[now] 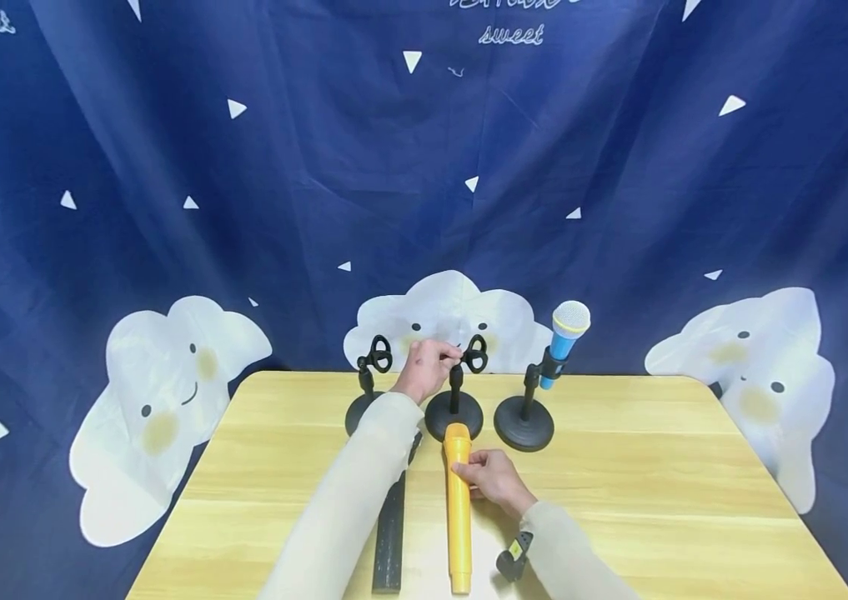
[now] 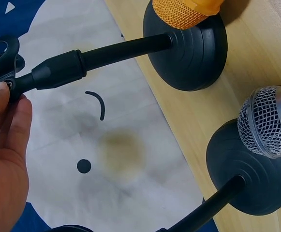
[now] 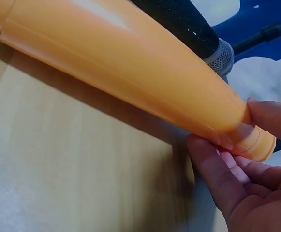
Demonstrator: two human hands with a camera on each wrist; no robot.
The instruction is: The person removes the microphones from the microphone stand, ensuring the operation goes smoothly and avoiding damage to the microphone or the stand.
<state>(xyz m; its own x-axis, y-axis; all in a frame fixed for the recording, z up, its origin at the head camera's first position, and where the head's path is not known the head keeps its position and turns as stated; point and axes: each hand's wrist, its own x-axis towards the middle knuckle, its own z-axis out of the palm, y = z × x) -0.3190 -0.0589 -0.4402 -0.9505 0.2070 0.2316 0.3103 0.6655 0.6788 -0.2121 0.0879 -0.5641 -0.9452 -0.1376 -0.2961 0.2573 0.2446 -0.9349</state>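
My left hand pinches the clip joint at the top of the middle black microphone stand, thumb against fingertips. The clip is a loop with nothing in it. My right hand holds an orange microphone between thumb and fingers, near its head end. That microphone points away from me over the table, its mesh head overlapping the middle stand's round base. Close up in the right wrist view, the orange body runs from upper left to the fingertips.
Left of the orange microphone lies a black microphone with a silver mesh head. Another stand with a bare clip is at left. At right, a stand bears a blue microphone. A blue curtain hangs behind the table.
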